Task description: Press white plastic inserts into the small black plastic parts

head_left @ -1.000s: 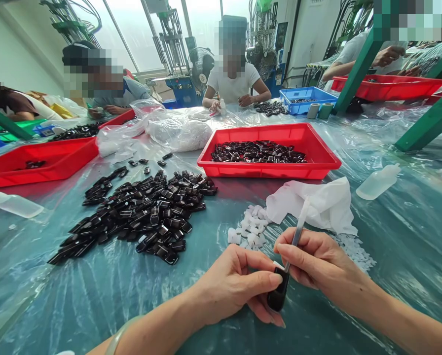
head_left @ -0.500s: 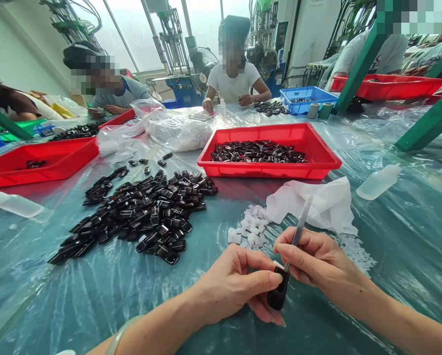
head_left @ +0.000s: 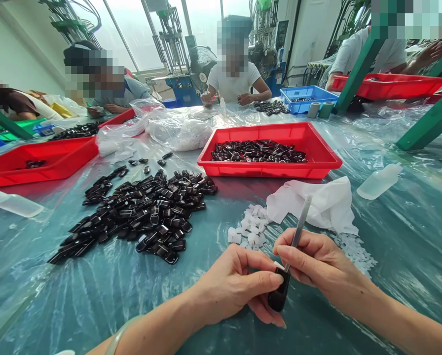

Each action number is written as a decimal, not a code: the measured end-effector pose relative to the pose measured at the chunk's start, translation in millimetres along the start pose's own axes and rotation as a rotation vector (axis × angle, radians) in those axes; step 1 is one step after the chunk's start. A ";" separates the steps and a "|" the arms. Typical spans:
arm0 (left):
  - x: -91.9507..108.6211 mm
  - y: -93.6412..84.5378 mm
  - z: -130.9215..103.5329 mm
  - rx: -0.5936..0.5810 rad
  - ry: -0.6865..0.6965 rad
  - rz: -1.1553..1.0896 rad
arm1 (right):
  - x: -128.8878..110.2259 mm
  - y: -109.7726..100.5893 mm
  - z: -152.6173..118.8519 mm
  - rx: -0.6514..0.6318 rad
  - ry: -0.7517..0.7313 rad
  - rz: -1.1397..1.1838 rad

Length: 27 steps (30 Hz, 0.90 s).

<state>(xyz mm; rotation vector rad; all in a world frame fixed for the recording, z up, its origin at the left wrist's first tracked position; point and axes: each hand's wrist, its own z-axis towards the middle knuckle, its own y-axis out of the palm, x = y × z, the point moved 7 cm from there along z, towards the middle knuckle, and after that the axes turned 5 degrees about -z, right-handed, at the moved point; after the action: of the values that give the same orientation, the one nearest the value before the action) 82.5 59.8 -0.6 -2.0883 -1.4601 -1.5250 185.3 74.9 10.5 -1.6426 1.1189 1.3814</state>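
Note:
Between its thumb and fingers, my left hand (head_left: 246, 283) grips a small glossy black part (head_left: 279, 294). A bit of white shows at the part's upper end. My right hand (head_left: 310, 254) is closed on a slim grey metal tool (head_left: 301, 223), whose lower tip meets the top of the black part. Just beyond my hands lie small white pieces (head_left: 253, 228) and a crumpled white cloth (head_left: 317, 203). More tiny white bits (head_left: 356, 254) are spread beside my right wrist. A large heap of black parts (head_left: 143, 212) lies to the left.
A red tray (head_left: 269, 170) of black parts stands beyond the cloth, another red tray (head_left: 63, 170) at left. Clear bottles lie at left (head_left: 19, 204) and right (head_left: 380, 181). Plastic bags (head_left: 176, 129) are behind. Several people sit around the table; green posts (head_left: 431, 106) rise at right.
My hands, the black part and the tool have barely moved. Across the table, a person's hand has lifted slightly; at the far right, another person's arm has come into view.

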 end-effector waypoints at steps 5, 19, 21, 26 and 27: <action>-0.4 -0.1 -0.1 -0.008 -0.003 -0.009 | 0.3 0.6 -2.1 -0.012 -0.010 0.012; -2.1 -2.0 0.4 -0.005 0.013 0.001 | 0.7 -1.0 0.8 0.013 0.019 -0.005; -1.8 -1.8 0.4 -0.011 0.016 0.003 | 1.2 -0.9 0.4 0.013 0.021 -0.004; -2.1 0.0 1.2 -0.022 0.016 -0.019 | 3.1 1.2 0.1 -0.014 0.018 0.014; -2.3 0.3 2.1 -0.023 0.016 -0.024 | 3.7 1.5 -0.2 -0.019 0.014 0.018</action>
<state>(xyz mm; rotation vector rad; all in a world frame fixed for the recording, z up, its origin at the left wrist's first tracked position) 84.1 59.5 -3.3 -2.0735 -1.4742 -1.5707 184.2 73.5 6.9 -1.6620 1.1348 1.3981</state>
